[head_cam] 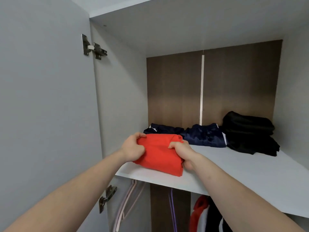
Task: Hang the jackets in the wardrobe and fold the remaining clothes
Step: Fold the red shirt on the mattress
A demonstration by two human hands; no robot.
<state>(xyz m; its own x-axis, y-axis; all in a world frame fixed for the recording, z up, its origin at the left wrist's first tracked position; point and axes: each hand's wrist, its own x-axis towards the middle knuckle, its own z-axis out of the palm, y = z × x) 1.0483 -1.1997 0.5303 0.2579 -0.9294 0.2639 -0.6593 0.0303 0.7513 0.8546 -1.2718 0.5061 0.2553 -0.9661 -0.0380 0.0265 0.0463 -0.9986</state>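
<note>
Both arms reach up to the wardrobe shelf [234, 173]. My left hand [133, 148] grips the left side of the folded red garment [158, 156], fingers curled over its top edge; my right hand [182, 151] grips its right side, thumb underneath. The garment sits at the shelf's front left corner, its near end just at the front edge. Behind it, along the back edge, lie two folded navy garments [204, 136], touching each other. A stack of folded black clothes [249, 133] fills the back right corner, just beside the navy ones. Below the shelf: pink hangers [128, 198] on the left, a purple hanger [172, 210], and hung jackets [205, 215], red and dark. The wardrobe door [41, 97] stands open at left.
</note>
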